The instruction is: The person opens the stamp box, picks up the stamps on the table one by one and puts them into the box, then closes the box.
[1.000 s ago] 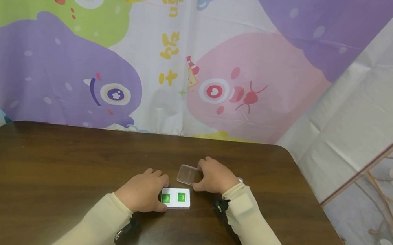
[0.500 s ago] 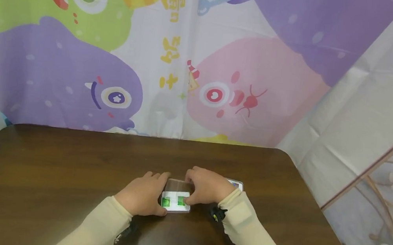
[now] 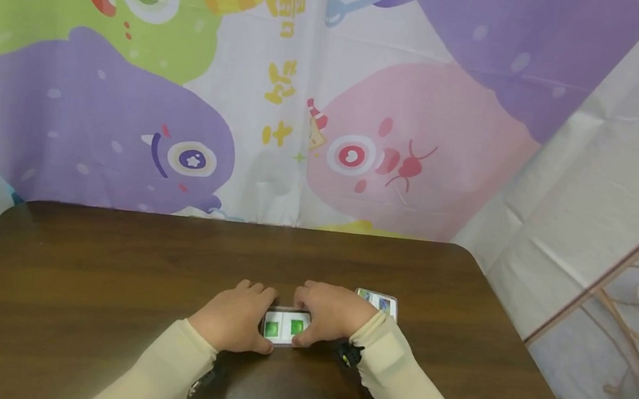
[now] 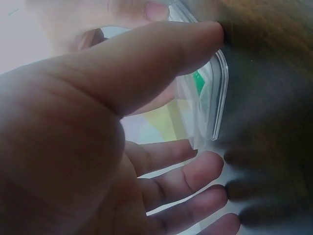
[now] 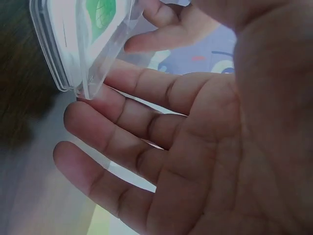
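A small clear plastic box (image 3: 282, 329) lies on the table, holding white cards with green square pictures. My left hand (image 3: 232, 321) grips its left end, thumb on the near edge and fingers at the far edge. At the right end, my right hand (image 3: 333, 313) pinches the clear lid (image 5: 99, 73) between thumb and fingers. The lid sits over the box, its far edge touching fingertips of both hands. In the wrist views, lid and box edges lie close together, slightly tilted apart; whether the lid is fully seated I cannot tell.
Behind my right wrist lies another clear case (image 3: 383, 303) with picture cards, partly hidden by the sleeve. The dark wooden table (image 3: 117, 263) ends at a cartoon-printed curtain (image 3: 275, 182), and a pale curtain (image 3: 562, 203) hangs on the right.
My right hand has brought the clear lid leftward and toward me, from beyond the box onto it. The left hand has kept its grip. More of the other case shows now.
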### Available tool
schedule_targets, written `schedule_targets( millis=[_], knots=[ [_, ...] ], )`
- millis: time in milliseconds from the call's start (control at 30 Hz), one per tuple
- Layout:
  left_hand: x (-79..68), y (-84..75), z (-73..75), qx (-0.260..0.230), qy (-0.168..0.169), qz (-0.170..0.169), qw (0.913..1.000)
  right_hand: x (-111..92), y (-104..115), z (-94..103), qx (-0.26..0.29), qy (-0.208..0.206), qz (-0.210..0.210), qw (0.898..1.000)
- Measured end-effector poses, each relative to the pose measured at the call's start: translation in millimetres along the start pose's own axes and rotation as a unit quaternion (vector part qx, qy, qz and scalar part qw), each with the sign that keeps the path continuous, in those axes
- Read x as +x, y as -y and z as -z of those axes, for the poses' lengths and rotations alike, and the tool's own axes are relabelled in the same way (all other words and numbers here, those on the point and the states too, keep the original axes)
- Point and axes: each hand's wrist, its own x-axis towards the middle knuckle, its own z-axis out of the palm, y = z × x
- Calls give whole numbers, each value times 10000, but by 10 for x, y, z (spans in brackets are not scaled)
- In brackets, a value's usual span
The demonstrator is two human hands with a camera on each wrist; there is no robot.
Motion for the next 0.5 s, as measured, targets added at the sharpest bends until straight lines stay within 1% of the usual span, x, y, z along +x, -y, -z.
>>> schedule_targets(
  millis=[233, 500],
  knots=[
    [-11, 1, -1, -85, -23, -84, 9999, 5, 5, -18, -84, 21, -39, 10000],
    [4, 15, -21, -50, -57, -55, 10000, 1, 10, -17, -95, 104, -105, 9998]
  ],
)
